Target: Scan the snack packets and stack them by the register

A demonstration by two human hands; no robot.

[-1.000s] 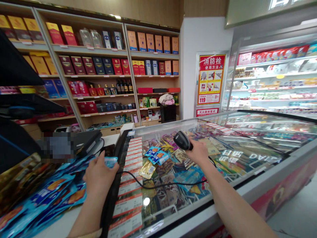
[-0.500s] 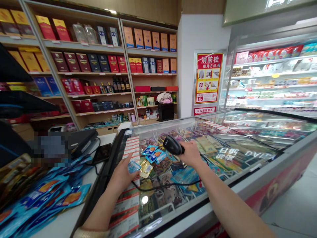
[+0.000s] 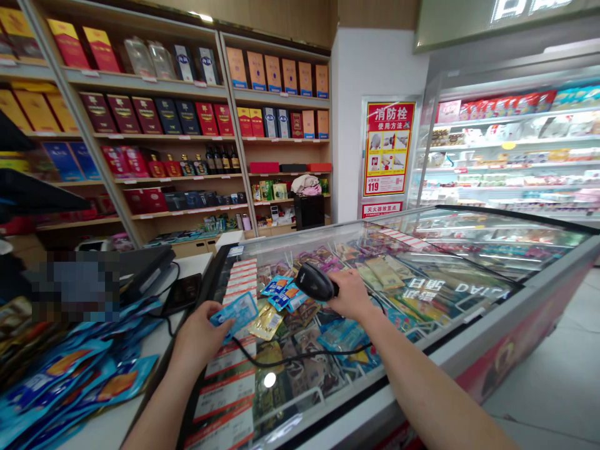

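Your left hand (image 3: 200, 337) is raised over the near left edge of the freezer (image 3: 473, 345), forearm coming up from the bottom of the frame, wrist straight. Thumb and fingers pinch one blue packet (image 3: 235, 310) by its lower end, and it tilts up and to the right, clear of the glass.

Your right hand (image 3: 349, 294) reaches further in over the middle of the lid, arm nearly straight. It is closed round the grip of one black scanner (image 3: 315, 281), whose head points left, towards the packet. The two are near but apart.

One black cable (image 3: 300, 357) runs from under your right hand in a loop across the glass to the left edge.

Lying on the lid just below the scanner head are two blue packs (image 3: 284, 294) and one gold pack (image 3: 266, 322).

A strip of price labels (image 3: 232, 369) runs along the left edge of the lid.

On the counter (image 3: 112, 428) to your left is a heap of blue bags (image 3: 79, 375), overlapping and too many to count.

The scanner grip is hidden inside your fist. Both forearms are cut off at the bottom edge. A blurred patch covers part of the counter's far end. The print on the packet is too small to read.
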